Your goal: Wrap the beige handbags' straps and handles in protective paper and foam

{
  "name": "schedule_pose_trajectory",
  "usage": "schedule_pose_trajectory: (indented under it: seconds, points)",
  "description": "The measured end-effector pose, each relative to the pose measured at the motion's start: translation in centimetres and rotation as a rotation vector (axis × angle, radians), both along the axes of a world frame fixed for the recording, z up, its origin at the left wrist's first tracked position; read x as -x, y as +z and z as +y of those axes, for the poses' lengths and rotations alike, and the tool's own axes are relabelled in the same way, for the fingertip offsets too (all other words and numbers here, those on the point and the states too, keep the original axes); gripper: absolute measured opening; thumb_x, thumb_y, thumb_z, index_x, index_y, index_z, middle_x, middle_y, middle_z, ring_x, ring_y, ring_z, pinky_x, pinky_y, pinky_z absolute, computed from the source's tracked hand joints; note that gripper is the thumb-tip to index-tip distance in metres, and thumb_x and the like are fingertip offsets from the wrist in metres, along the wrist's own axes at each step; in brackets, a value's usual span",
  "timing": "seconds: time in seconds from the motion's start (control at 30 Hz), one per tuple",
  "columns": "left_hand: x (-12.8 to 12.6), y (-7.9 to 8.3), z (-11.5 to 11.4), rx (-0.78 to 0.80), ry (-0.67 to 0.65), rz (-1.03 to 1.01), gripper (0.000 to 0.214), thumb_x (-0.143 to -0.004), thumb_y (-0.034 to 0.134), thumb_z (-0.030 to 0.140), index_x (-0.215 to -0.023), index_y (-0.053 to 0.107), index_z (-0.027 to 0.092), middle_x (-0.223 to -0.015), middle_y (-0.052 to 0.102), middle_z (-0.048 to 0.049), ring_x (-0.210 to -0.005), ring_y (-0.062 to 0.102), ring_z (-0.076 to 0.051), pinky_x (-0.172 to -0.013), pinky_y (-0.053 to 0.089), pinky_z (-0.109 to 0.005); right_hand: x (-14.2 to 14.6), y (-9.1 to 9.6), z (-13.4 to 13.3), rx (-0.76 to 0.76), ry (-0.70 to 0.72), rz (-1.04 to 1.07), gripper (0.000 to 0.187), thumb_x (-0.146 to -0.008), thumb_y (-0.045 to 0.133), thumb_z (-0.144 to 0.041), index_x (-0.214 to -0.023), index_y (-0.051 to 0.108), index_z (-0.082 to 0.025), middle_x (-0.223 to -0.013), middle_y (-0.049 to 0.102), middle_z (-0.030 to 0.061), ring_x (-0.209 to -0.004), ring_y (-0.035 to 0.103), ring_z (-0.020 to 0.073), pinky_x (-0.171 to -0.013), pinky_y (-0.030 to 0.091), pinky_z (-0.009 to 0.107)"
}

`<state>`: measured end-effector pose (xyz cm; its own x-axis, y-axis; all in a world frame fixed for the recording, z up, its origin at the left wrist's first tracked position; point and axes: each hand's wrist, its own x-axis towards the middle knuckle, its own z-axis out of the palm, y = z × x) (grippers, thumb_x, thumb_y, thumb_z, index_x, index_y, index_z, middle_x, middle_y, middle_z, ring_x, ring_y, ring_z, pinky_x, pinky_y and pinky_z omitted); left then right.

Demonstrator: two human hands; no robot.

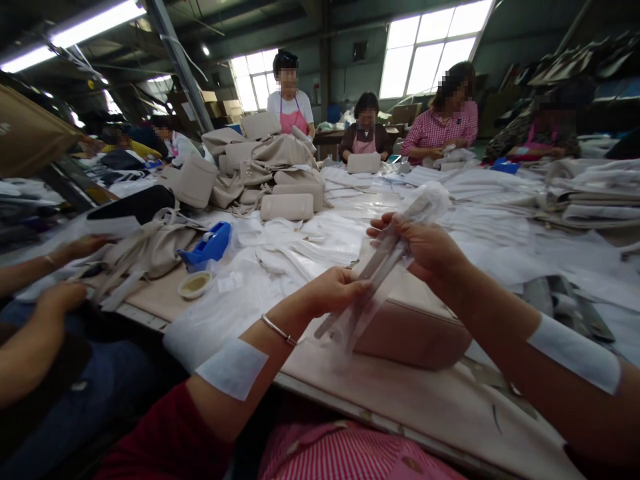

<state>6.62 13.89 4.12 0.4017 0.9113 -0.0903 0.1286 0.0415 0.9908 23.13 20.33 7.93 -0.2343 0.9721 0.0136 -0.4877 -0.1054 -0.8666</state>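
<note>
My left hand (333, 291) is closed on the lower part of a long grey strap in a clear plastic sleeve (380, 267). My right hand (425, 243) grips the same sleeved strap higher up, fingers wrapped round it. The strap slants from lower left to upper right, and the plastic bunches loosely above my right hand. Directly beneath my hands a beige handbag (415, 330) lies on the worktable (400, 393). I wear a thin bracelet on my left wrist and white patches on both forearms.
A blue tape dispenser (207, 247) and a small dish (196, 284) sit at the left, beside a co-worker's arms (55, 300). A heap of beige bags (265, 173) stands mid-table, with white paper and plastic spread around. Several people work at the far side.
</note>
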Motion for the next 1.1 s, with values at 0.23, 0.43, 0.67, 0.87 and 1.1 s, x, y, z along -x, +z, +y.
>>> schedule_pose_trajectory:
  seconds: [0.23,0.43,0.67,0.87,1.1]
  points:
    - [-1.2,0.3,1.0,-0.088,0.113,-0.024,0.044,-0.085,0.062,0.051,-0.078,0.071,0.009,-0.071,0.067,-0.0059,-0.061,0.056,-0.012,-0.058,0.042,-0.024,1.0,-1.8,-2.3,-0.023,0.043,-0.021,0.020,-0.071,0.082,-0.024,-0.082,0.069,-0.014,-0.078,0.075,0.0069,-0.074,0.072,0.0206,-0.071,0.062,0.034]
    - [0.9,-0.2,0.4,-0.061,-0.090,0.069,0.042,-0.078,0.068,0.052,-0.068,0.067,0.011,-0.057,0.054,0.0031,-0.054,0.045,-0.009,-0.053,0.035,-0.022,-0.8,-0.4,-0.3,-0.084,-0.040,-0.003,0.009,-0.077,0.074,-0.021,-0.083,0.069,-0.016,-0.084,0.075,0.0043,-0.081,0.074,0.0202,-0.075,0.062,0.035]
    - [-1.6,-0.1,1.0,-0.044,0.115,0.022,0.031,-0.084,0.062,0.043,-0.073,0.065,0.013,-0.062,0.062,0.0016,-0.055,0.053,-0.010,-0.054,0.040,-0.022,0.1,-1.5,-1.2,-0.023,0.054,-0.053,0.022,-0.073,0.079,-0.030,-0.088,0.068,-0.017,-0.083,0.075,0.0052,-0.079,0.072,0.0203,-0.072,0.061,0.035]
    - [0.0,1.8,-0.3,-0.047,0.287,0.063,0.032,-0.087,0.057,0.044,-0.073,0.060,0.016,-0.054,0.057,0.0030,-0.044,0.050,-0.010,-0.044,0.037,-0.021,-3.9,-2.4,-2.3,-0.519,-0.074,-0.673,0.034,-0.080,0.071,-0.046,-0.100,0.068,-0.018,-0.097,0.074,0.0127,-0.098,0.069,0.0307,-0.091,0.054,0.052]
    - [-1.2,5.5,-1.9,-0.146,0.239,0.221,0.033,-0.088,0.057,0.045,-0.071,0.059,0.017,-0.057,0.057,0.0024,-0.049,0.048,-0.010,-0.045,0.036,-0.020,-1.9,-0.2,-0.8,-1.392,-0.142,-1.042,0.039,-0.084,0.055,-0.012,-0.121,0.065,-0.024,-0.127,0.067,0.0119,-0.128,0.053,0.0306,-0.111,0.032,0.051]
